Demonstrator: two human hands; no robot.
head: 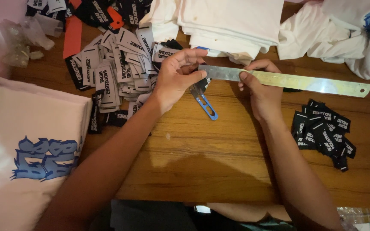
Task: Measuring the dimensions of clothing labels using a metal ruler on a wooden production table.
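My left hand (177, 77) pinches the left end of a long steel ruler (305, 81) between thumb and fingers, and a small blue thread snipper (205, 105) hangs below the same hand. My right hand (260, 87) grips the ruler a little further right, thumb on top. The ruler stretches to the right, just above the wooden table (219, 149). A black woven label seems tucked under my left fingers, partly hidden.
A large heap of black-and-white woven labels (112, 64) lies at the upper left, a smaller black pile (324, 132) at the right. Folded white shirts (232, 23) sit at the back; a white shirt with blue print (26, 149) is at the left. Clear plastic bags (18, 38) lie far left.
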